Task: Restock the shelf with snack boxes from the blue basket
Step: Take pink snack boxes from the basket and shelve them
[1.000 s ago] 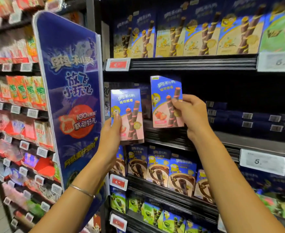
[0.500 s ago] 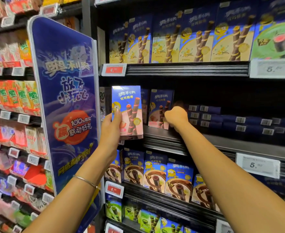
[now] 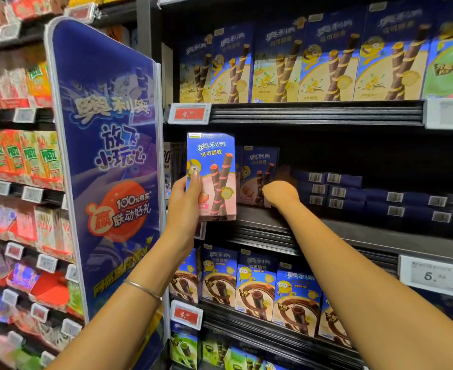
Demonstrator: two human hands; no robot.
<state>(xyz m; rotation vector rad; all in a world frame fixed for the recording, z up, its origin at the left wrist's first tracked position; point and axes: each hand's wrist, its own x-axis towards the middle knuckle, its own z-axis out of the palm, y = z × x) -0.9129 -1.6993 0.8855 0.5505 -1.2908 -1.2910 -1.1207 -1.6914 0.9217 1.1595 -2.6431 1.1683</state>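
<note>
Nearest the camera, two bare forearms rise from the bottom of the frame toward the middle shelf (image 3: pixel 286 231). The left hand (image 3: pixel 184 194) holds a pink-and-blue snack box (image 3: pixel 211 174) upright just in front of the shelf lip at centre frame, fingers (image 3: pixel 195 180) wrapped over its left edge. Farther in, the right hand (image 3: pixel 280 193) reaches into the shelf beside a standing box (image 3: pixel 257 166); its fingers are hidden, so I cannot tell whether they grip it. Deeper right, dark boxes (image 3: pixel 353 193) lie stacked flat. The step in hand looks like seating one box; next, the held box wants sliding in beside it, upright and facing out. The blue basket is out of view.
</note>
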